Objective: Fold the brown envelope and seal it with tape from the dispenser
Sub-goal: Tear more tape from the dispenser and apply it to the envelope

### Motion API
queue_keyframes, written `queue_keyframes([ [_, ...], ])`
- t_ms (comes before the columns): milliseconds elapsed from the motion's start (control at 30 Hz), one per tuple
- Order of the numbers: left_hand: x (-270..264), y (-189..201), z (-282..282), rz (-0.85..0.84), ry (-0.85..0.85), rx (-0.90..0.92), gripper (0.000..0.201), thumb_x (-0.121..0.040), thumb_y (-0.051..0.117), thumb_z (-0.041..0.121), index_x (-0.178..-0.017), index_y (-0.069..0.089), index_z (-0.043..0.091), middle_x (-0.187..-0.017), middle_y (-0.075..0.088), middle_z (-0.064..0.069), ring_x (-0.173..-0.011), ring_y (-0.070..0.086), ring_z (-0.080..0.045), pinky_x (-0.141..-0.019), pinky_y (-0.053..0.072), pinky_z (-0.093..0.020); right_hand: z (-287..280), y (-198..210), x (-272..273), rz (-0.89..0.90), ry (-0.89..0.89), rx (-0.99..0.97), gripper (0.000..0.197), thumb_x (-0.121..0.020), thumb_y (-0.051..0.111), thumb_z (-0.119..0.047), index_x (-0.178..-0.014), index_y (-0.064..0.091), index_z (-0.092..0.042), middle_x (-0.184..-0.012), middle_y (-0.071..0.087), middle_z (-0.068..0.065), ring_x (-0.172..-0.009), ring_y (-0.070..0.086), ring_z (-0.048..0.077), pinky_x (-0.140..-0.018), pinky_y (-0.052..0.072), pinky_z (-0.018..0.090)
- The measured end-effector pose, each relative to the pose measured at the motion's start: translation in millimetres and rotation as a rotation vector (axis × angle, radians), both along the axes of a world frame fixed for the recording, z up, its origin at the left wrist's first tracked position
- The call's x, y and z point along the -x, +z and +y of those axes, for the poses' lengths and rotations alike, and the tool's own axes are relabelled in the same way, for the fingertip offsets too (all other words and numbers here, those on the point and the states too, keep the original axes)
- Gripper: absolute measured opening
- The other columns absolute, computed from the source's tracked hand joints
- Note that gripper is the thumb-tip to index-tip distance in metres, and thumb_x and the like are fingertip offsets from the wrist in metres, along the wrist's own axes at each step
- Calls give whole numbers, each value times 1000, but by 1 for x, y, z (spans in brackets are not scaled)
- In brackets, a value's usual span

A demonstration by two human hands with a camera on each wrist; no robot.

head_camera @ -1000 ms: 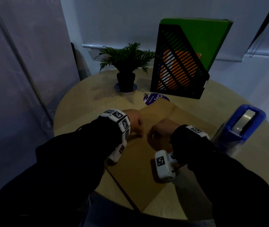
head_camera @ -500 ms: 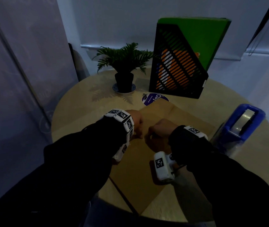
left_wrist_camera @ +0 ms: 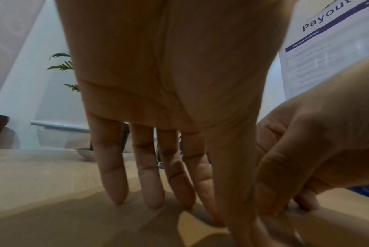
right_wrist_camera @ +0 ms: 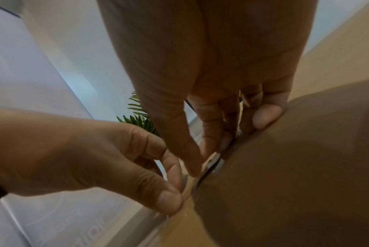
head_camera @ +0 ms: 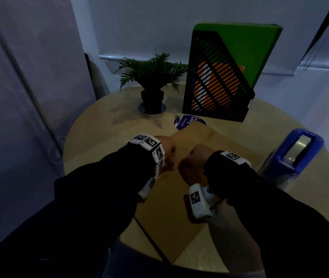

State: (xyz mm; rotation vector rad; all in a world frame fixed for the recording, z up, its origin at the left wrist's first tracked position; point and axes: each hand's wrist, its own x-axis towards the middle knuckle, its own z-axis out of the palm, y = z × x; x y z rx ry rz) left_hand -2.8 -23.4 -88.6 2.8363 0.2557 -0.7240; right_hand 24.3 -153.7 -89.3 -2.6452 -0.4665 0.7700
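A person in dark sleeves works at a round wooden bench [head_camera: 91, 149], both hands meeting over a brown envelope [head_camera: 165, 217] that lies flat across the middle of the bench, one corner reaching the near edge. The left hand [head_camera: 166, 150] is set down on the envelope's left side; the left wrist view shows its fingers [left_wrist_camera: 114, 175] straight and spread, tips touching the paper, with the thumb reaching down toward a raised edge of the envelope. The right hand [head_camera: 193, 163] is just beside it, nearly touching; in the right wrist view its thumb and forefinger pinch together at a thin edge of the brown envelope [right_wrist_camera: 295, 175], the other fingers [right_wrist_camera: 266, 115] pressed against the paper. Whether that thin edge is the flap or a fold line cannot be told from these views.

A blue tape dispenser [head_camera: 294, 155] stands on the bench to the right, just off the envelope's right edge, apart from both hands. At the far side of the bench stand a small potted plant [head_camera: 152, 85] on a saucer and a black slatted magazine file [head_camera: 215, 83] holding green and orange folders. A round blue sticker [head_camera: 187, 122] lies on the bench just in front of the file, partly covered by the envelope's far corner. White tracking bands with black-and-white markers [head_camera: 149, 145] ring both wrists.
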Motion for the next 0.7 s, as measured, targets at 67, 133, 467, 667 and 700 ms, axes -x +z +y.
queue_keyframes([
  [67, 3, 5, -1, 18, -19, 17, 78, -69, 67, 68, -115, 65, 4, -107, 67, -6, -98, 62, -22, -79, 45, -29, 1, 1, -1, -8, 18, 18, 30, -91, 60, -30, -104, 64, -3, -92, 57, 11, -80, 55, 22, -69, 45, 29],
  [133, 2, 5, -1, 11, -32, 1, 53, -82, 69, 44, -117, 63, 4, -116, 66, -8, -109, 61, -24, -83, 43, -29, 1, 0, -1, -28, 55, 58, 35, -93, 57, -30, -113, 63, -1, -99, 58, 13, -86, 53, 22, -76, 46, 31],
  [467, 6, 3, 0, -55, -52, 37, 25, -85, 69, 20, -107, 67, 7, -98, 63, -2, -96, 60, -22, -80, 43, -29, 5, -6, -10, -34, 61, 110, 39, -89, 63, -34, -111, 67, -2, -100, 63, 11, -81, 57, 21, -76, 49, 32],
  [667, 10, 5, 3, -70, -40, 67, 24, -87, 67, 17, -109, 67, 7, -97, 65, -2, -102, 64, -22, -85, 46, -30, 10, -4, -14, -41, 150, 309, 44, -90, 58, -47, -70, 49, -8, -72, 47, 8, -61, 43, 18, -68, 38, 28],
  [700, 11, 8, 3, -63, -39, 82, 24, -86, 67, 16, -108, 67, 7, -96, 66, -1, -105, 64, -22, -86, 47, -30, 10, -2, -15, -45, 172, 330, 41, -91, 57, -46, -80, 57, -6, -79, 51, 9, -67, 47, 19, -69, 40, 27],
])
